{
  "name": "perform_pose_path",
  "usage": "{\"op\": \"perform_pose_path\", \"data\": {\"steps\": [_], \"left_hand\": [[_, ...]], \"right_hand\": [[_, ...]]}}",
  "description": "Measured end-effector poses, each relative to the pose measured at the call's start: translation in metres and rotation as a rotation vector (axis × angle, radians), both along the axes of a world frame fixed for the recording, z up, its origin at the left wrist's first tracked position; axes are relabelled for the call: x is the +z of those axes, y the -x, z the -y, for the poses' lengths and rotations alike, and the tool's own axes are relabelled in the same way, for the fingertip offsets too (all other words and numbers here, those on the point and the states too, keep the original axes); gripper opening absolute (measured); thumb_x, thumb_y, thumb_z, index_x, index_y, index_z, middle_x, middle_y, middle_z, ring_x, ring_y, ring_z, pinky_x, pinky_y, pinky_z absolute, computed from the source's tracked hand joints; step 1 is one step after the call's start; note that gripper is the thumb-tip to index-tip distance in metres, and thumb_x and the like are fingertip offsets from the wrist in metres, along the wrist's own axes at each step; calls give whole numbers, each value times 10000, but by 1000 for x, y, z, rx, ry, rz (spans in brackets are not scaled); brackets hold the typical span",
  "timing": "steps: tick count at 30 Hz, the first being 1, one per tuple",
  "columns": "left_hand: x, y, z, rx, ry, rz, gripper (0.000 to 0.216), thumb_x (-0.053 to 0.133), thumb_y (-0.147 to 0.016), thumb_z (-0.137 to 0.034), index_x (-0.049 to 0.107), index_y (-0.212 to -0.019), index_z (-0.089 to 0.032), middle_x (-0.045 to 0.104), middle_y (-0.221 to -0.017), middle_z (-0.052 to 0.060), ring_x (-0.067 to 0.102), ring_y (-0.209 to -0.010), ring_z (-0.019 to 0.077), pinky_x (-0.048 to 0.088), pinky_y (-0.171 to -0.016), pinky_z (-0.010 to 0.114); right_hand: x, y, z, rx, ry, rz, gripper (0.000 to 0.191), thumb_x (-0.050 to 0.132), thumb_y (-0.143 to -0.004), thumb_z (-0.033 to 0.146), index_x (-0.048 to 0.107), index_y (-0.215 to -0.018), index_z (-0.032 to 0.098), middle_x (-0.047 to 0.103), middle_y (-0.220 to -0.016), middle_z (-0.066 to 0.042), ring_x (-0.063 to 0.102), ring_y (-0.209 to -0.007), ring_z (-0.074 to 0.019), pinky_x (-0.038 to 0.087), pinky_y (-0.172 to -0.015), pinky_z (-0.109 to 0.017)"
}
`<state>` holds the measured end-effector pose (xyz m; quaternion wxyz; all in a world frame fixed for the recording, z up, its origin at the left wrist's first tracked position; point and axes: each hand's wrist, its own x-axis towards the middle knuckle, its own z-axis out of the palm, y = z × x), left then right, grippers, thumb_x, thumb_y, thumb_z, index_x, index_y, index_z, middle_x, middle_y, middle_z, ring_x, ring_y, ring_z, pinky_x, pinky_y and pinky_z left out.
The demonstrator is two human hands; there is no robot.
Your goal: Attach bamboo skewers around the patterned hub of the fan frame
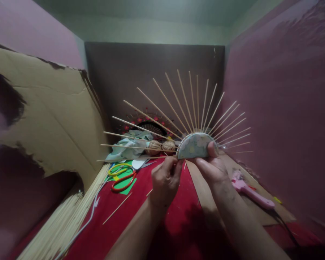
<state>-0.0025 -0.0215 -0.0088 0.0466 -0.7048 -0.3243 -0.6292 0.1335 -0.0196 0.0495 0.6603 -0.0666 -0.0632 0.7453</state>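
From where I stand, the half-disc (194, 146) is held up over the red cloth (94, 238), its flat edge down and its curve on top. It is covered in pale blue-green fabric printed with soft flowers, and a narrow, light-coloured ribbed rim follows the arch. Thin, smooth wooden sticks (186, 101) spread out all round that curve like rays, straight and pale, uneven in reach.

The right hand (213, 167) supports the half-disc at its lower right, thumb pressed on the fabric face, the other fingers mostly hidden behind. The left hand (165, 177) is at the half-disc's lower left corner, its fingertips drawn narrowly together; whether they pinch the corner or a stick's end, I cannot tell.

Just left of the half-disc sit two rough balls of tan twine (154, 147), with crumpled pale cloth (119, 153) beyond them. Lower left of it, scissors (135, 174) with looped yellow and red handles lie on a flat green sheet (132, 186). Farther left are a long bundle of slender sticks (62, 220) and a torn, creased cardboard panel (56, 108). To the half-disc's right, a glossy pink glue gun (253, 192) rests on a brown board (276, 215).
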Motion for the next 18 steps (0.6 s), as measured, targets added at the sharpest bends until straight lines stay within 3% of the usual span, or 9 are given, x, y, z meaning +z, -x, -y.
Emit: {"op": "perform_pose_path", "data": {"steps": [5, 9, 18], "left_hand": [[-3, 8, -5, 143, -160, -188, 125, 531, -854, -150, 547, -733, -177, 549, -583, -30, 491, -528, 86, 374, -580, 216], [-8, 8, -11, 159, -181, -245, 157, 502, -864, -136, 542, -717, -174, 527, -557, -24, 473, -516, 100, 360, -566, 236], [-18, 0, -15, 2, 26, -33, 102, 473, -890, -166, 575, -881, -159, 571, -679, 5, 512, -585, 100, 403, -596, 217]], "right_hand": [[0, 8, -4, -22, 66, -16, 437, 376, -926, 472, 516, -1237, 198, 719, -935, -45, 592, -1067, -190, 399, -1017, -481], [-3, 7, -9, -23, 63, 18, 432, 370, -930, 471, 526, -1227, 198, 722, -926, -36, 597, -1042, -182, 392, -1024, -478], [-6, 13, -22, -36, -18, -12, 344, 403, -936, 368, 537, -1214, 214, 724, -961, -31, 555, -1142, -182, 388, -1034, -490]]}}
